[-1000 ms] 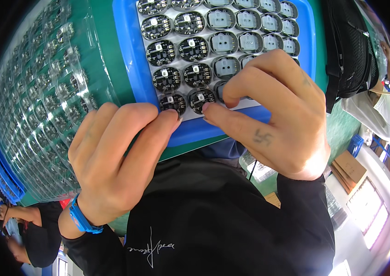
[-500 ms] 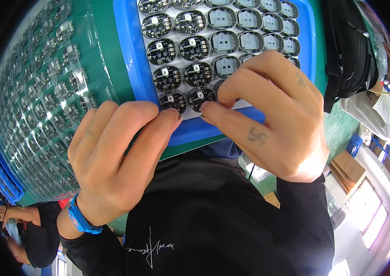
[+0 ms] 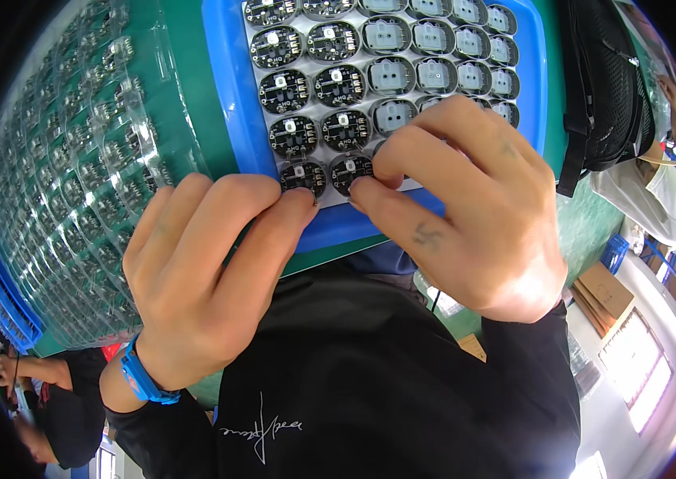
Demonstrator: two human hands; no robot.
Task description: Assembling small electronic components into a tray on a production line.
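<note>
My left hand, with a blue band on its wrist, pinches the near edge of a round black circuit board in the tray's nearest row. My right hand has thumb and index finger closed at the right side of the neighbouring circuit board. Both boards sit in dark oval casings. The fingertips hide their near and right edges. Around them is a blue tray with a white liner. Its two left columns hold casings with black boards, while casings farther right show grey inserts.
Clear plastic blister trays full of small circuit boards cover the left of the green table. A black mesh bag lies beyond the tray's right side. Blue trays stand at far left. Another person's arm shows at lower left.
The tray and its casings have shifted slightly to the right. My right hand has moved a little left and down; both hands stay at the same two boards.
</note>
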